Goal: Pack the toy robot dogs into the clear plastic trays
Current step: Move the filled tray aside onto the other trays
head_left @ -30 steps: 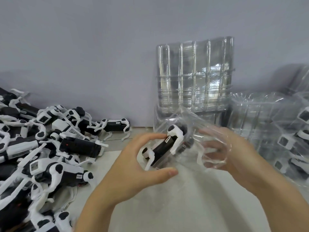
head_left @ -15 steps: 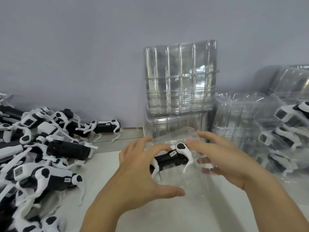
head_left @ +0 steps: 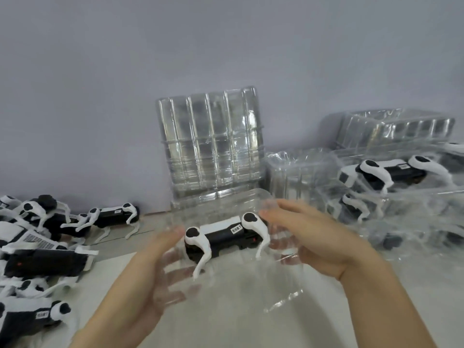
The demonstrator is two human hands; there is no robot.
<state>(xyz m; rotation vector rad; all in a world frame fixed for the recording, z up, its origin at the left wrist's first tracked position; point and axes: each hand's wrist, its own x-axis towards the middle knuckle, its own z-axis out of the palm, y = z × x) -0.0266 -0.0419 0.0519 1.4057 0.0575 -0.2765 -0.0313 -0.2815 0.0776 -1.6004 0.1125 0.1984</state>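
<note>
A black-and-white toy robot dog [head_left: 221,237] lies level on its side inside a clear plastic tray [head_left: 233,280] held just above the table. My left hand [head_left: 148,282] holds the tray's left end, thumb on top and fingers showing through the plastic underneath. My right hand [head_left: 316,239] holds the right end, with fingers over the rim beside the dog's white rear leg. Neither hand touches the dog itself.
A heap of loose robot dogs [head_left: 45,257] covers the table's left side. A stack of empty trays [head_left: 211,144] leans upright against the grey wall behind my hands. Packed trays with dogs [head_left: 391,177] and more empty trays [head_left: 396,129] are piled at the right.
My left hand let go of the dog and shifted to the tray's left end. The dog went from tilted at the tray's mouth to lying level inside it.
</note>
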